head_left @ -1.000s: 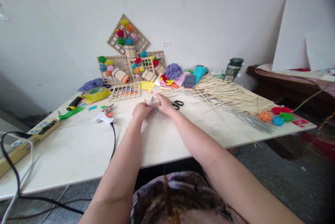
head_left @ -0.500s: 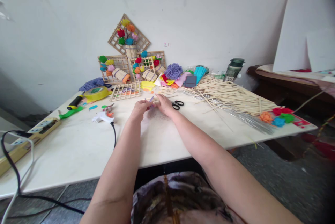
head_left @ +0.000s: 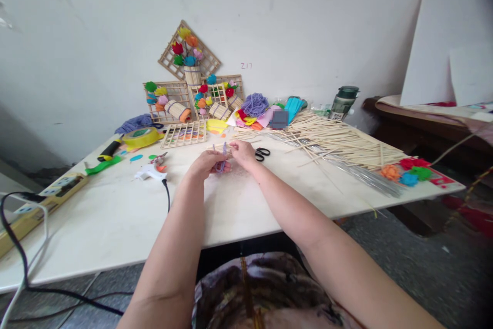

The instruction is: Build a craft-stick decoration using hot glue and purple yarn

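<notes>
Over the middle of the table, my left hand (head_left: 210,163) is closed around a small row of thin wooden sticks (head_left: 217,148). Purple yarn (head_left: 220,166) crosses the sticks and hangs in a loop over the fingers of that hand. My right hand (head_left: 242,153) sits just right of the sticks with thumb and fingertips pinched together. What is in the pinch, if anything, is too small to make out. Black-handled scissors (head_left: 262,154) lie beside my right hand, their blades hidden behind it.
A white glue gun (head_left: 152,172), yellow tape (head_left: 141,137) and a power strip (head_left: 63,190) are at left. Stick lattices with felt flowers (head_left: 190,44) stand at the wall. Many loose sticks (head_left: 339,136), metal wires (head_left: 358,175) and a dark bottle (head_left: 344,102) are at right.
My left hand has turned, so its fingers and the yarn loop now show below the sticks. My right hand has drawn its fingers from lying over the sticks into a pinch.
</notes>
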Demonstrator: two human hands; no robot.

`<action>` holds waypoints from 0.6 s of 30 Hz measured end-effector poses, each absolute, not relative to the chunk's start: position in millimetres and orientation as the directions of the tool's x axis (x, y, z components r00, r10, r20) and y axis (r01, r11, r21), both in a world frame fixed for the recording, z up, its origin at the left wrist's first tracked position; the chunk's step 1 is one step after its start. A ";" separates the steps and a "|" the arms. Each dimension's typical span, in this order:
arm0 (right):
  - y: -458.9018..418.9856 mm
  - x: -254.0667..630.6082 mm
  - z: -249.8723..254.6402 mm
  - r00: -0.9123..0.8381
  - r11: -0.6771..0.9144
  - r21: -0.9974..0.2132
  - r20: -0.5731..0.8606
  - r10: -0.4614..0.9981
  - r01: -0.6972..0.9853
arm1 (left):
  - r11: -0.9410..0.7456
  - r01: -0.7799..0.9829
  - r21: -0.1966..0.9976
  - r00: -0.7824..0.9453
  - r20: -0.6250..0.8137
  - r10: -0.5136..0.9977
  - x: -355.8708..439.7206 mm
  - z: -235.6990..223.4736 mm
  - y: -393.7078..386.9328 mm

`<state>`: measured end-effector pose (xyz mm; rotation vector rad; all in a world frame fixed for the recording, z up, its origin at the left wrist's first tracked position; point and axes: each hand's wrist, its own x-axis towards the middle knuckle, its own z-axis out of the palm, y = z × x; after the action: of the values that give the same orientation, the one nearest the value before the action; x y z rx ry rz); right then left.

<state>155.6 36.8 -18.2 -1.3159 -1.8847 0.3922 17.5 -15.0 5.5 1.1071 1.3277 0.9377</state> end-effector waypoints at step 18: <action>31.2 151.8 -15.6 -0.246 -0.164 -0.986 -0.157 0.957 -0.007 | 0.166 0.212 0.963 0.182 -0.206 0.962 23.9 4.8 -17.8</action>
<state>151.8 31.2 -15.6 -1.1806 -1.2870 1.5273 23.9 -17.8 4.8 1.2950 1.2781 0.8219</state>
